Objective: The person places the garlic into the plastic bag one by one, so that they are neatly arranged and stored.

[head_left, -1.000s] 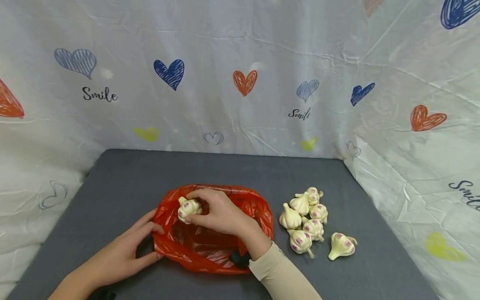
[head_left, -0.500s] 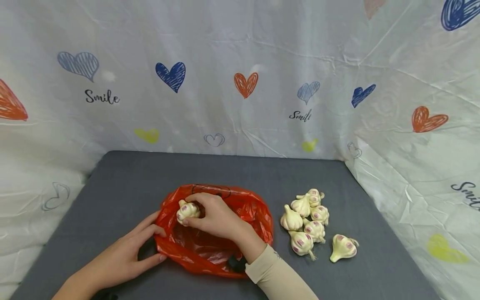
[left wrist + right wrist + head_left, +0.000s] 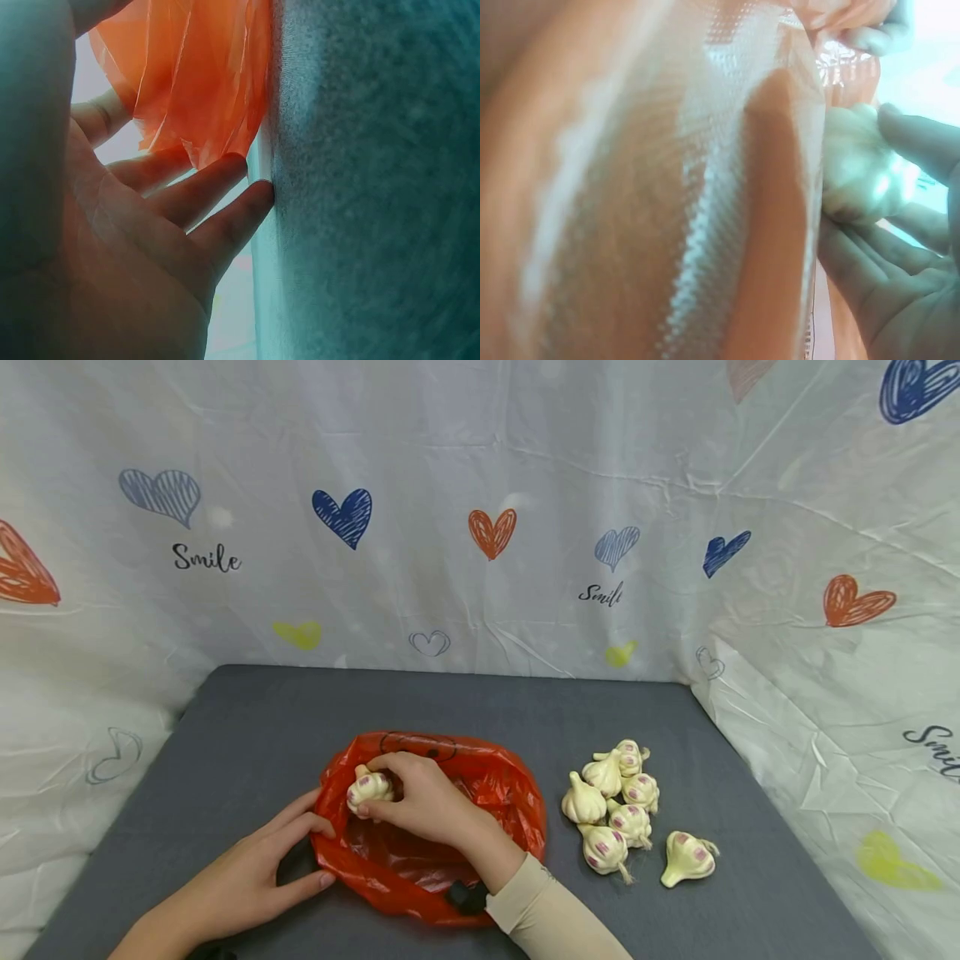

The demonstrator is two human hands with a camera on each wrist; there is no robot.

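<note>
In the head view, my right hand (image 3: 423, 802) reaches into the mouth of a red plastic bag (image 3: 517, 810) and grips a garlic bulb (image 3: 369, 788) between thumb and fingers. The right wrist view shows that same garlic bulb (image 3: 862, 165) partly behind the bag's film. At the bag's left rim, my left hand (image 3: 255, 872) touches the plastic with thumb and fingers spread. Its fingers (image 3: 217, 184) look fairly straight against the bag (image 3: 195, 75) in the left wrist view. The bottom of the bag is mostly hidden.
Several garlic bulbs (image 3: 606, 802) lie clustered right of the bag, and a single garlic bulb (image 3: 688, 858) lies apart, nearer the right edge. A black object (image 3: 467, 897) shows at the bag's front rim, by my right wrist. The grey table (image 3: 300, 702) ends at a printed curtain.
My right hand has moved slightly left and lower with the garlic bulb, near the bag's left inner side. The left hand stays at the rim. The whole view has shifted a little.
</note>
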